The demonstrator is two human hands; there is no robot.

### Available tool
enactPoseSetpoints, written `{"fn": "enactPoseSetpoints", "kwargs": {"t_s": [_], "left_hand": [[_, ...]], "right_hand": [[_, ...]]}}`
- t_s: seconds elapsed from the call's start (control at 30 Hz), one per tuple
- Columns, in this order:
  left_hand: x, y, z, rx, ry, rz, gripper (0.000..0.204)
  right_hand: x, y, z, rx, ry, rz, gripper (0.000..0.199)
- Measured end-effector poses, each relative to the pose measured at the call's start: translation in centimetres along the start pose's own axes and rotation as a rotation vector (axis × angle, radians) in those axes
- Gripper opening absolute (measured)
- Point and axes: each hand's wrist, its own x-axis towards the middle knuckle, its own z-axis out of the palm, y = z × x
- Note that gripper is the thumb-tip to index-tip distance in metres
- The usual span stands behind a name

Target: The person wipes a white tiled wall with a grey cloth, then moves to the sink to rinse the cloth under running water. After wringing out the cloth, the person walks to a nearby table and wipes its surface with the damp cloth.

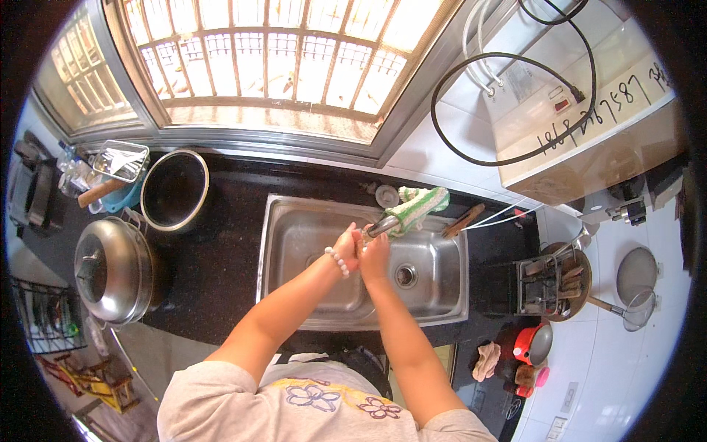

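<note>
My left hand (pixel 346 247), with a white bead bracelet (pixel 337 262) at its wrist, is over the steel sink (pixel 294 313). My right hand (pixel 375 254) presses against it just below the mouth of the metal tap (pixel 382 225). The left fingers look partly stretched out toward the tap. Those of the right hand curve inward and are mostly hidden between the two hands. No object shows in either hand, though the space between the palms is hidden. A green and white cloth (pixel 418 209) drapes over the tap. To the right of my hands is the drain (pixel 405 276).
Left of the sink are a lidded steel pot (pixel 110 269) and a round dark pan (pixel 175 190). A utensil rack (pixel 536 286) and a red pot (pixel 532 345) stand to the right. A black cable (pixel 442 121) loops below a wall-mounted box (pixel 589 147).
</note>
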Motion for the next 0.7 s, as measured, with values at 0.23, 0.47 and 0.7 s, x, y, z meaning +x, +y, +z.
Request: {"fn": "enactPoseSetpoints", "kwargs": {"t_s": [0.23,0.47,0.7], "left_hand": [[-3.4,-1.2,1.7,0.246,-0.004,0.107,0.054],[-5.5,-0.4,4.0,0.263,-0.150,0.143,0.048],[-4.0,0.1,3.7,0.424,-0.087,0.288,0.028]], "right_hand": [[1.6,-3.1,-0.6,0.049,-0.035,0.359,0.030],[0.4,-0.6,0.7,0.133,-0.110,0.364,0.030],[-1.7,-0.2,-1.0,0.227,-0.052,0.254,0.051]]}}
